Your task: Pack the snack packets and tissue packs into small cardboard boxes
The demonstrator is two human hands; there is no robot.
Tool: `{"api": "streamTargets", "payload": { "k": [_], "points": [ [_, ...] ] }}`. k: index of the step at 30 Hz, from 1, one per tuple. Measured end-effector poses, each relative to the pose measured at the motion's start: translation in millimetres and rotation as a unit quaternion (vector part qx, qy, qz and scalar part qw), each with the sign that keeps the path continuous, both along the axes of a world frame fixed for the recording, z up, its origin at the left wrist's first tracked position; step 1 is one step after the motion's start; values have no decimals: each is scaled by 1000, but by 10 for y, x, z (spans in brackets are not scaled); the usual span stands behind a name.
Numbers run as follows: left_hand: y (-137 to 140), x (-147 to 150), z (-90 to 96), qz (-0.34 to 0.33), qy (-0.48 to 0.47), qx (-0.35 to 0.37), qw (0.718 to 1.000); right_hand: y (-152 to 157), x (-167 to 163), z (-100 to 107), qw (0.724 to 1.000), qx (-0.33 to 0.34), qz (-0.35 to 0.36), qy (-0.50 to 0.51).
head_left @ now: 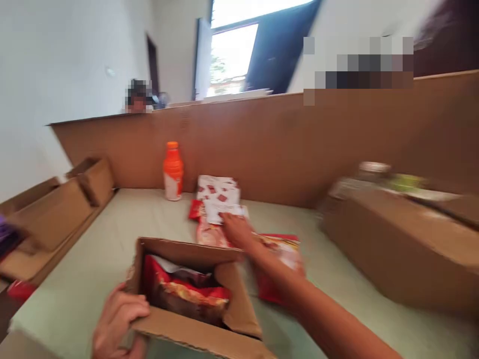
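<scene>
Cardboard box (187, 330) at the near side of the surface (149, 214), top open, and a red packet (187, 294) sits right down inside it! Left grip (119, 319) is clamped on the box's near left corner, fingers curled over the rim. Over goes the right arm, stretched past the box's far right corner, and out at the end the right grip (236, 229) has its fingertips down on white red-patterned packaging (220, 192); whether they've closed on anything, I cannot tell from here. Under and around that hand, a pinkish packet (209, 235), and just to the right another red packet (282, 247) lies flat, partly behind the forearm. Upright near the tall cardboard partition (262, 144), an orange bottle (173, 167), well apart from both hands. Out on the right flank, a long brown carton (392, 249), with a pale-lidded jar (374, 169) blurred beyond it; over on the left, open cardboard trays (62, 214). Beyond the partition, a person's head (137, 94), pixelated.
</scene>
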State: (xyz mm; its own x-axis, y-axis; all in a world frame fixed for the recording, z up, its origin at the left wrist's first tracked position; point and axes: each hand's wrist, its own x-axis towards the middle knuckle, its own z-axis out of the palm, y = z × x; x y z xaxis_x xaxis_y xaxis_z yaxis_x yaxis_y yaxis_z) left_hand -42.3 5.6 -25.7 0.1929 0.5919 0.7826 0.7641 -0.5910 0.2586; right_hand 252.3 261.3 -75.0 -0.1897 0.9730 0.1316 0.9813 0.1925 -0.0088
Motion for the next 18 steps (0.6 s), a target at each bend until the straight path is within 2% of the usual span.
{"api": "streamTargets", "payload": {
  "k": [3, 8, 10, 13, 18],
  "points": [
    [-12, 139, 96, 35, -18, 1, 999, 99, 39, -185, 1000, 19, 23, -8],
    [-52, 202, 64, 43, -24, 1, 999, 150, 100, -387, 997, 74, 28, -18],
    [-67, 197, 64, 40, -31, 1, 999, 126, 104, -356, 997, 72, 26, 25],
    [-90, 186, 91, 28, -36, -10, 999, 83, 98, -196, 993, 37, 21, 107],
    [-70, 125, 110, 15, -32, -35, 999, 197, 172, 10, 989, -14, -14, 149]
  ]
}}
